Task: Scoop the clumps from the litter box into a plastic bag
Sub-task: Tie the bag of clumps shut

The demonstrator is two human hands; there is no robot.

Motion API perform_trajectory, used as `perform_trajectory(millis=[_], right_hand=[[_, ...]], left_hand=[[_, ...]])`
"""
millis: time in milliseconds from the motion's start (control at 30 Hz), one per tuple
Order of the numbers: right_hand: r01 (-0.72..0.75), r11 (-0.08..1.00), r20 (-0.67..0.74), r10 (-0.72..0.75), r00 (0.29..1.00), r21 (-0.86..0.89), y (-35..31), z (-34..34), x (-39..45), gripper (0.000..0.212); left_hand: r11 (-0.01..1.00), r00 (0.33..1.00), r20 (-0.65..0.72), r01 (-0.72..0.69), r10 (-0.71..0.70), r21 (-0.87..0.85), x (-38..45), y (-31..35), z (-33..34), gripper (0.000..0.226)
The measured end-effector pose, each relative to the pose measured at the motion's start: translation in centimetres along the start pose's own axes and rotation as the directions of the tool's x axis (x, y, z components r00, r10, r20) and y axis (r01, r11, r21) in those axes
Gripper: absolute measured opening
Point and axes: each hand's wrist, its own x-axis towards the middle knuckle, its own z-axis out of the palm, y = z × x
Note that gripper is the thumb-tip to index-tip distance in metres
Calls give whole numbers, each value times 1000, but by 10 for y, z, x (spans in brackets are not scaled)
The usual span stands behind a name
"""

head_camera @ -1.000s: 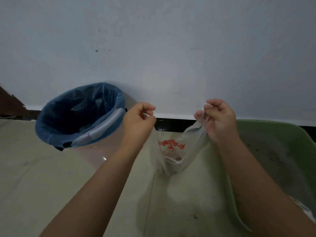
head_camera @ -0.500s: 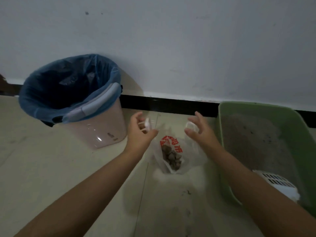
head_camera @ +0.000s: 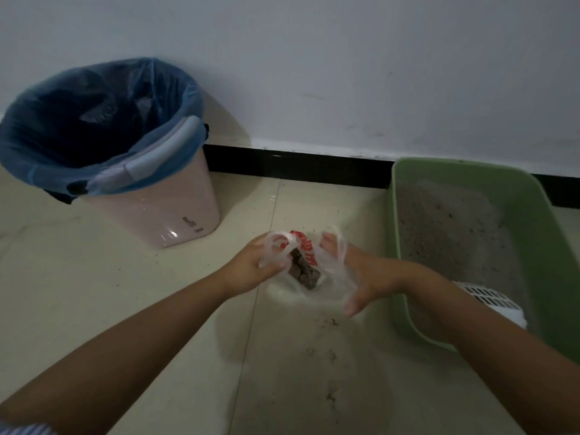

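A thin clear plastic bag [head_camera: 314, 288] with red print sits on the floor tiles between my hands. Grey-brown clumps [head_camera: 306, 273] lie inside it. My left hand [head_camera: 251, 268] grips the bag's left handle loop in curled fingers. My right hand [head_camera: 361, 273] has the right handle loop draped over it, with its fingers spread and pointing down. The green litter box [head_camera: 533, 221] stands right of the bag, filled with grey litter. A white slotted scoop [head_camera: 489, 301] rests in its near end, partly hidden by my right forearm.
A pink bin [head_camera: 169, 215] with a blue liner [head_camera: 94, 120] stands at the left against the white wall. A black skirting strip [head_camera: 298, 164] runs along the wall's foot. Scattered litter grains dot the tiles in front of the bag.
Both hands have come down with the bag from chest height to the floor. The right hand's fingers have spread out from a pinch. The view has tilted down.
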Motion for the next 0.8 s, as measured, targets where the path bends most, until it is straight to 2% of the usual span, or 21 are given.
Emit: perform_trajectory(millis=[33,67,100,167,200,233,267,300,367,400,433,500,533,567,600,667,733,800], right_hand=[[-14,997,-45,11,999,-74,-3,4,2,139],[-51,994,-114,39,993,-98,-7,6,4,115],[-65,997,-221,53,974,-46,-10,8,5,86],[-43,977,-430,132,893,211,-14,12,9,47],[-2,913,-517,233,824,409,-17,11,10,32],[94,788,-566,347,748,608,-19,8,12,22],[246,619,-584,430,688,746,-21,3,12,26],[398,433,-582,486,653,809,-20,-2,13,32],[614,86,-554,541,633,785,-20,-10,12,37],[655,-30,-535,551,641,755,-19,-11,13,38],[671,-99,-518,556,650,735,-20,-12,15,39],[657,-107,-512,538,670,747,-25,-13,18,39],[640,-66,-520,522,677,766,-27,-14,18,39],[614,0,-530,505,681,789,-26,-13,17,38],[581,99,-550,482,683,808,-28,-16,18,36],[407,305,-505,421,753,861,-33,-5,39,32],[359,389,-503,383,775,849,-33,-4,37,31],[348,459,-521,332,786,818,-34,-4,33,18]], left_hand=[[1000,1000,-1,-1,1,-7,1,3,1,28],[998,1000,-7,14,-14,-63,3,5,3,29],[985,998,-12,55,-58,-163,4,7,6,31],[895,989,-30,117,-144,-430,6,17,7,32],[838,982,-63,115,-175,-533,8,22,6,33],[771,977,-97,90,-192,-630,11,24,3,40],[688,971,-128,46,-200,-724,14,27,-1,50],[591,964,-156,0,-214,-807,16,28,-4,59],[397,945,-184,-64,-270,-915,20,29,-10,55],[307,938,-168,-71,-304,-949,20,30,-13,49],[224,934,-141,-68,-328,-972,20,31,-17,47],[119,936,-93,-55,-340,-991,20,32,-18,46],[137,934,-70,-23,-351,-990,20,32,-17,44],[189,931,-48,24,-362,-982,19,34,-15,41],[283,929,-27,85,-370,-955,23,36,-13,36],[346,877,85,274,-472,-897,20,11,-4,27],[417,836,175,428,-521,-802,23,10,1,23],[452,803,241,523,-545,-723,27,10,3,23]])
